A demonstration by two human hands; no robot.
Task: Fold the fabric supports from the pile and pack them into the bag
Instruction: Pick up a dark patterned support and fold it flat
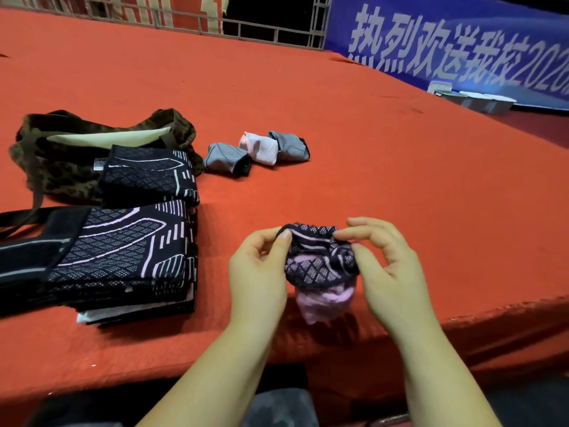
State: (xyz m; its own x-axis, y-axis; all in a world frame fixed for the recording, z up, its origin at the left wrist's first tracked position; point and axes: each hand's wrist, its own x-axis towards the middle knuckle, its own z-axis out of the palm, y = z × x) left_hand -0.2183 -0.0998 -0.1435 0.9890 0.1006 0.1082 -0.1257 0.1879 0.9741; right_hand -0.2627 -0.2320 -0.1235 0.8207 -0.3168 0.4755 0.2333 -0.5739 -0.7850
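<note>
1. The red-covered desk carries everything.
2. A leopard-print bag lies far left, beside a pile of black patterned supports.
3. Three rolled supports sit mid-desk.
4. The left hand and right hand both pinch a black-and-pink support at the desk's near edge.

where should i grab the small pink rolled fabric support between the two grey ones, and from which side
Take the small pink rolled fabric support across its middle, coming from above. It lies on its side on the red cloth-covered table, and a grey rolled fabric support sits close at its left end and another at its right, so those ends look crowded; the near and far flanks look freer for a pinch.
</note>
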